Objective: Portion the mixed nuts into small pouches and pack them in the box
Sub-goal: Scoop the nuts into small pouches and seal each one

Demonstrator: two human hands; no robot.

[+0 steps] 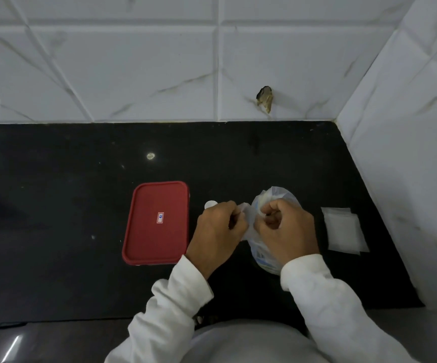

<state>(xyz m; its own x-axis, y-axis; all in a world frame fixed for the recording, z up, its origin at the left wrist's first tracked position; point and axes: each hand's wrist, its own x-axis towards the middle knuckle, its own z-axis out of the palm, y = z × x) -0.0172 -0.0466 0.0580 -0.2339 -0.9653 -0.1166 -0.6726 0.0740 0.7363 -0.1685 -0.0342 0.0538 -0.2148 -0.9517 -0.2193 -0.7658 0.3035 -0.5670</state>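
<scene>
Holding: bag [280,193] pinched from both sides, at the worktop's front middle, between box and pouches.
Left grip [217,231]: clenched, fingers curled, pinching a fold of the bag's thin film at its left edge.
Right grip [288,231]: clenched on the bag's top from the right, thumb and fingers curled into the film; lying over most of the bag.
Bag: translucent plastic, crumpled, standing on the worktop; pale contents and some blue print seen through the film; nuts themselves not made out.
Box [157,222]: red lid on, rounded rectangle, flat on the worktop just left of the left grip, apart from the bag; contents hidden.
Sticker [160,218]: small, white with a red border, at the lid's middle; print too small to read with confidence.
Pouches [343,229]: small stack of flat pale ones, slightly fanned, right of the bag, near the side wall, touched by neither grip.
Disc [210,204]: small, white, round, between box and bag, partly hidden behind the left grip; kind not told.
Worktop [55,205]: black, glossy, speckled, with a light reflection near its middle.
Wall [107,74]: white veined tiles behind and to the right; chipped dark hole [264,98] low in the back tiles.
Sleeves [175,297]: white, long, reaching both wrists.
</scene>
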